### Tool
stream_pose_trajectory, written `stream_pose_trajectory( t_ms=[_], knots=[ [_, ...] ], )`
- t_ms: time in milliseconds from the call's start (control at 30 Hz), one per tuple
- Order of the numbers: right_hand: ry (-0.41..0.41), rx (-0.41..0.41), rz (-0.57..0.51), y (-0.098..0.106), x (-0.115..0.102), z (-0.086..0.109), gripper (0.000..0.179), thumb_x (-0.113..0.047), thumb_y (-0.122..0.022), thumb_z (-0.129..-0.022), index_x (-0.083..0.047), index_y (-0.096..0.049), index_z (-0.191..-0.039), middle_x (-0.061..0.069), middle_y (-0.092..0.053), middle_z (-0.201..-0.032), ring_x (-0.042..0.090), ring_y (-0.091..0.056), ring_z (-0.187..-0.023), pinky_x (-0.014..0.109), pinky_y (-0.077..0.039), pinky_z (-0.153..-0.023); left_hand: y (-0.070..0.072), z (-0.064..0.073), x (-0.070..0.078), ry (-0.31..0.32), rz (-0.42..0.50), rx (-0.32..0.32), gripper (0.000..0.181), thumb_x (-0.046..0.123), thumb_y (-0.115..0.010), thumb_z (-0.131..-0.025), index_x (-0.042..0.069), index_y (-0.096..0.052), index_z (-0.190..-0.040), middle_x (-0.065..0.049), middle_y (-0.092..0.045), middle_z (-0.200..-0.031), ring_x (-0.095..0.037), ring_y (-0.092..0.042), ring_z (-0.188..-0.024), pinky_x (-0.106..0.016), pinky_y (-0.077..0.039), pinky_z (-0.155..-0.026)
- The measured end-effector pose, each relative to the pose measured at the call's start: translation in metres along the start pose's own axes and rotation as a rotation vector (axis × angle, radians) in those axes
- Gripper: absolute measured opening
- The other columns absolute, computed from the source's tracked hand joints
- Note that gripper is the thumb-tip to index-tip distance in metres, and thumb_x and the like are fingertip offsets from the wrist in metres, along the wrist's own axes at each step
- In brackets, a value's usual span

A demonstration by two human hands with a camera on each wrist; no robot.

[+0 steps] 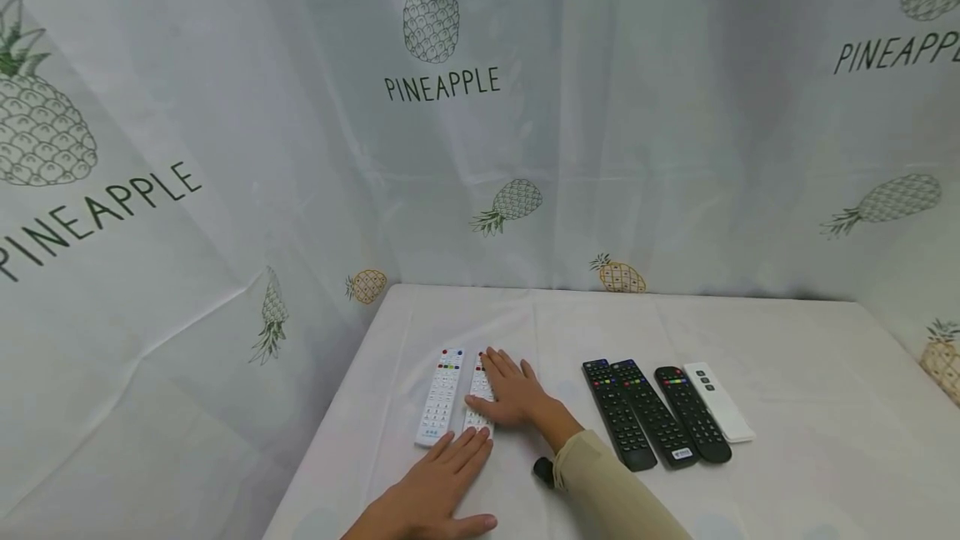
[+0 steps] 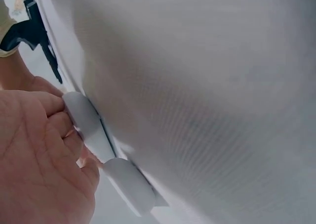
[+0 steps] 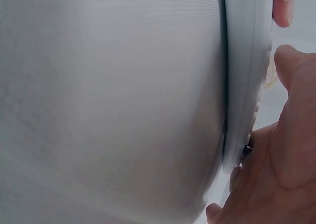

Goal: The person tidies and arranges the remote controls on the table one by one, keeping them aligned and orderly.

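Note:
Two white remote controls lie side by side at the left of the table, a left one (image 1: 440, 397) and a right one (image 1: 479, 383). My right hand (image 1: 517, 397) rests over the right one, its fingers extended near the top end and its thumb across the buttons. At the lower end of that same remote are the straight fingertips of my left hand (image 1: 438, 486). In the left wrist view those fingers meet the rounded end of the remote (image 2: 86, 122). The right wrist view shows the remote's side (image 3: 244, 75) flat on the cloth, with left fingers (image 3: 283, 9) at one end.
Three black remotes, a left (image 1: 618, 415), a middle (image 1: 654, 413) and a right one (image 1: 692, 415), lie slanted right of my right forearm. Beside them is another white remote (image 1: 718, 402). A white cloth covers the table (image 1: 810, 407); a pineapple-print curtain (image 1: 675, 148) hangs behind.

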State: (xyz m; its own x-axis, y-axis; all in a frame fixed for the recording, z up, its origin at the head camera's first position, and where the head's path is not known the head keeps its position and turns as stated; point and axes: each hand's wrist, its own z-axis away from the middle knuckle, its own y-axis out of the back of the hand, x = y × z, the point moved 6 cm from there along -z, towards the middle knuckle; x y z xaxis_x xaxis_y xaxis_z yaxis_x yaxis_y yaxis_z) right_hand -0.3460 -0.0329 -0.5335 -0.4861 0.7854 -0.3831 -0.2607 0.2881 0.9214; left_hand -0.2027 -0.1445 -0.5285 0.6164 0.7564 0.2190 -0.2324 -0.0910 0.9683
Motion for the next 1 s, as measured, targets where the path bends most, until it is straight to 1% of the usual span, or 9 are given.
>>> stream_pose_trajectory(
  t_ms=[167, 367, 500, 600, 667, 733, 833, 1000],
  knots=[
    [0.001, 0.001, 0.008, 0.002, -0.001, 0.000, 0.089, -0.070, -0.038, -0.094, -0.009, -0.023, -0.158, 0.007, -0.019, -0.166, 0.027, -0.018, -0.153, 0.059, -0.019, -0.119, 0.002, -0.001, 0.000, -0.004, -0.016, -0.002, 0.088, 0.074, -0.030, -0.095, 0.013, -0.021, -0.159, -0.002, -0.018, -0.166, -0.022, -0.018, -0.154, -0.055, -0.020, -0.119],
    [0.019, 0.017, -0.008, 0.004, -0.003, 0.002, 0.088, -0.067, -0.042, -0.095, -0.006, -0.025, -0.157, 0.012, -0.020, -0.165, 0.031, -0.020, -0.152, 0.062, -0.021, -0.117, 0.003, 0.000, 0.002, -0.026, -0.060, 0.030, 0.087, 0.073, -0.027, -0.096, 0.010, -0.025, -0.158, -0.005, -0.023, -0.165, -0.025, -0.023, -0.152, -0.057, -0.025, -0.117],
    [0.017, 0.031, 0.012, 0.004, -0.002, 0.002, 0.089, -0.068, -0.039, -0.095, -0.007, -0.023, -0.158, 0.010, -0.019, -0.166, 0.029, -0.019, -0.153, 0.059, -0.021, -0.118, 0.002, -0.002, 0.001, -0.029, -0.063, 0.035, 0.087, 0.072, -0.028, -0.097, 0.010, -0.024, -0.158, -0.005, -0.022, -0.165, -0.025, -0.022, -0.152, -0.058, -0.025, -0.116],
    [0.012, 0.037, 0.003, 0.004, 0.000, 0.001, 0.088, -0.068, -0.037, -0.096, -0.007, -0.022, -0.158, 0.009, -0.017, -0.166, 0.028, -0.018, -0.153, 0.058, -0.019, -0.120, 0.003, -0.003, 0.001, -0.010, -0.030, 0.019, 0.087, 0.072, -0.029, -0.096, 0.012, -0.022, -0.159, -0.002, -0.020, -0.166, -0.023, -0.019, -0.153, -0.057, -0.022, -0.118],
    [0.018, 0.048, -0.007, 0.004, 0.001, 0.000, 0.087, -0.067, -0.038, -0.096, -0.007, -0.023, -0.157, 0.010, -0.018, -0.166, 0.029, -0.019, -0.153, 0.058, -0.019, -0.120, 0.004, -0.003, 0.001, -0.004, -0.025, 0.016, 0.087, 0.072, -0.029, -0.096, 0.013, -0.022, -0.159, -0.002, -0.019, -0.166, -0.022, -0.018, -0.153, -0.057, -0.021, -0.118],
    [0.021, 0.050, -0.013, 0.004, 0.001, 0.001, 0.087, -0.067, -0.038, -0.096, -0.007, -0.023, -0.157, 0.011, -0.018, -0.166, 0.029, -0.019, -0.153, 0.058, -0.019, -0.120, 0.006, -0.002, 0.002, -0.006, -0.023, 0.027, 0.087, 0.072, -0.030, -0.096, 0.012, -0.023, -0.158, -0.002, -0.020, -0.166, -0.023, -0.020, -0.153, -0.057, -0.022, -0.118],
    [0.030, 0.060, -0.009, 0.003, 0.001, 0.001, 0.088, -0.068, -0.037, -0.096, -0.006, -0.024, -0.157, 0.012, -0.018, -0.166, 0.030, -0.018, -0.153, 0.059, -0.019, -0.119, 0.007, 0.001, 0.007, -0.036, -0.070, 0.059, 0.087, 0.071, -0.029, -0.097, 0.009, -0.026, -0.157, -0.006, -0.025, -0.164, -0.026, -0.025, -0.151, -0.058, -0.027, -0.115],
    [0.026, 0.071, -0.027, 0.003, 0.000, 0.003, 0.088, -0.067, -0.038, -0.096, -0.005, -0.026, -0.157, 0.013, -0.019, -0.165, 0.031, -0.018, -0.153, 0.059, -0.018, -0.120, 0.004, 0.003, 0.011, -0.050, -0.093, 0.074, 0.086, 0.070, -0.031, -0.097, 0.009, -0.028, -0.157, -0.007, -0.026, -0.164, -0.025, -0.026, -0.151, -0.057, -0.029, -0.114]
  ],
)
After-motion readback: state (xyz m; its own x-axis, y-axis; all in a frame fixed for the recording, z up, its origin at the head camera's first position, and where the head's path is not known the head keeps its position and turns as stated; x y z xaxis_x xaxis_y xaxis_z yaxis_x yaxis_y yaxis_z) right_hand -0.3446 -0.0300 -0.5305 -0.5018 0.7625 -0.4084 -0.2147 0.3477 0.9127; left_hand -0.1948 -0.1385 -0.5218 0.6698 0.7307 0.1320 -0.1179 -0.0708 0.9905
